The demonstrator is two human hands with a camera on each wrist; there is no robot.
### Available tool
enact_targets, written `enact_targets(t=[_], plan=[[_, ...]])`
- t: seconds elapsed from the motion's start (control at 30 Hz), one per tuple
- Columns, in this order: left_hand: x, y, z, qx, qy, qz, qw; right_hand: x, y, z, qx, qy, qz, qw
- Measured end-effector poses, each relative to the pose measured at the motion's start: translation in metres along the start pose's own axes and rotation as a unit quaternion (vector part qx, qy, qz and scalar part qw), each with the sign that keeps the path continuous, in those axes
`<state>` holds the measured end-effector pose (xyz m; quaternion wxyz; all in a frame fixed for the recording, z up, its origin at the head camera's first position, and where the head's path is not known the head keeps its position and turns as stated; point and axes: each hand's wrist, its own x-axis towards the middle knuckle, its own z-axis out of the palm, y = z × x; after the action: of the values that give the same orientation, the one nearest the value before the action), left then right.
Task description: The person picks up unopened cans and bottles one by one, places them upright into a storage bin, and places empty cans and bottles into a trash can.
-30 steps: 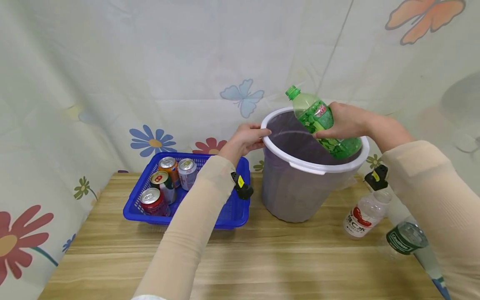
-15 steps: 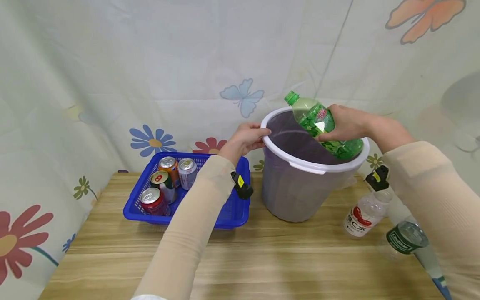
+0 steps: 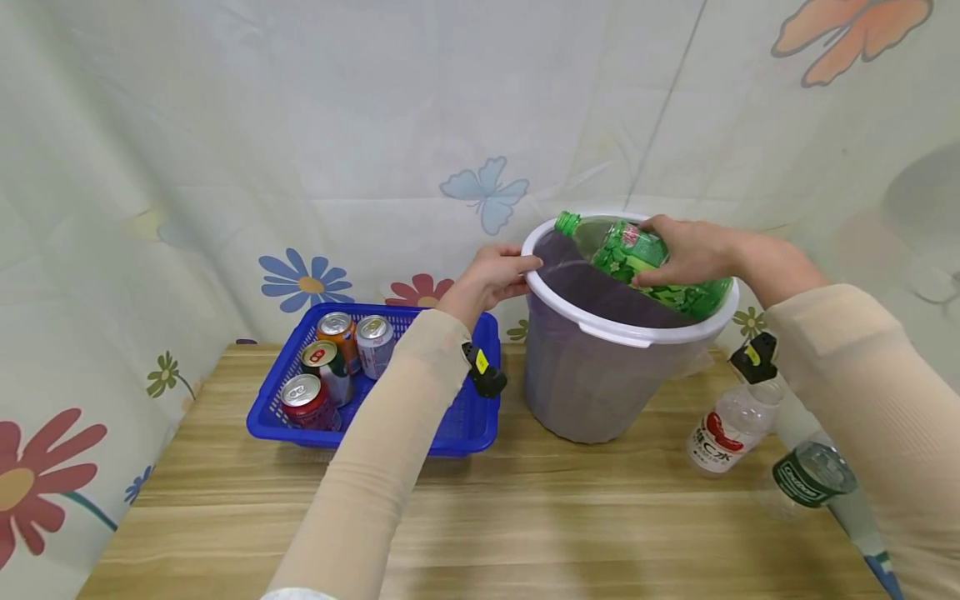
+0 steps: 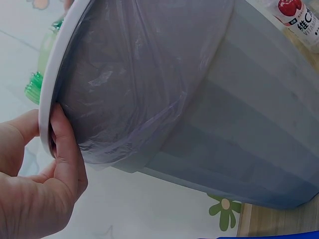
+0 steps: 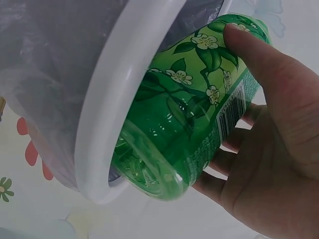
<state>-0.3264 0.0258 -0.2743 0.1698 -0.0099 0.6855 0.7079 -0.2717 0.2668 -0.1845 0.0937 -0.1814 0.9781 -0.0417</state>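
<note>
A grey trash can (image 3: pixel 592 379) with a white rim stands on the table, lined with a thin translucent bag (image 4: pixel 134 64). My left hand (image 3: pixel 497 277) grips the rim at its left side, thumb on one face and fingers on the other in the left wrist view. In my right hand (image 3: pixel 693 250) is a green plastic bottle (image 3: pixel 622 254), lying nearly level across the can's mouth. Its uncapped-looking green neck points left, and its base is at the right rim. The right wrist view shows thumb and fingers around the flowered label (image 5: pixel 204 64).
Left of the can, a blue basket (image 3: pixel 262 421) holds several drink cans (image 3: pixel 307 400). To the right stand a clear bottle with a red-and-white label (image 3: pixel 723 442) and a clear bottle with a green label (image 3: pixel 810 479). A patterned curtain (image 3: pixel 360 125) hangs behind the wooden table (image 3: pixel 525 525).
My right hand's bottle has sunk lower into the can's mouth and tipped flatter, its neck dropping down and to the left. My left hand has stayed on the rim.
</note>
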Motion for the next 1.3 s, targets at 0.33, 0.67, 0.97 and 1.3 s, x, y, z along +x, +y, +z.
enact_targets(t=[0.33,0.67,0.97,1.3], plan=[[0.000,-0.001,0.000,-0.002,0.000,0.001,1.0000,-0.001,-0.003,0.001,0.041,0.008,-0.023,0.999],[-0.001,-0.001,0.000,0.000,0.000,-0.003,1.0000,-0.008,0.000,0.001,0.025,0.025,-0.034,0.999],[-0.002,-0.001,0.000,-0.006,0.001,-0.001,1.0000,-0.017,0.002,0.000,0.025,0.053,-0.045,0.997],[0.000,-0.002,-0.001,-0.002,0.001,0.002,1.0000,-0.031,0.007,0.001,0.031,0.129,-0.072,0.989]])
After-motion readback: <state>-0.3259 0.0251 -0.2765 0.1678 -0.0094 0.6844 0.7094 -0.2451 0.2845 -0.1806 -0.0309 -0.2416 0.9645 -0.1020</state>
